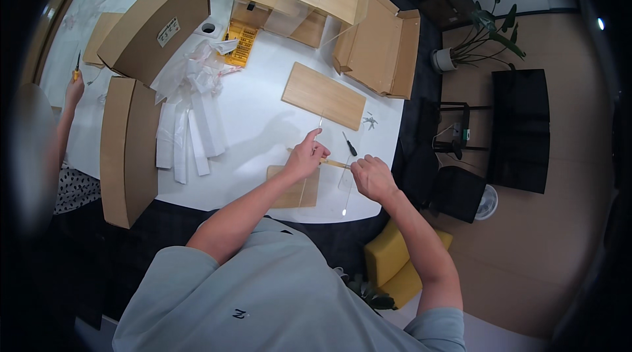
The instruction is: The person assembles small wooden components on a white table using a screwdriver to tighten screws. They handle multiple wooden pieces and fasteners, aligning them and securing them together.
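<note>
So, hands: your left hand [307, 154] pinches the clear panel's [315, 154] top edge; your right hand [372, 177] is closed on a wood strip [334, 164]
panel: upright over a small board [294, 189] at the table's [263, 122] near edge
nearby: screwdriver [349, 144] just beyond; larger board [323, 95] further back

Matt wooden panel [323, 95] — glossy white table [263, 122]

Small parts [369, 120] by the wooden board [323, 95] too tiny to identify, co-worker's hand [74, 89] partly cut off
</note>
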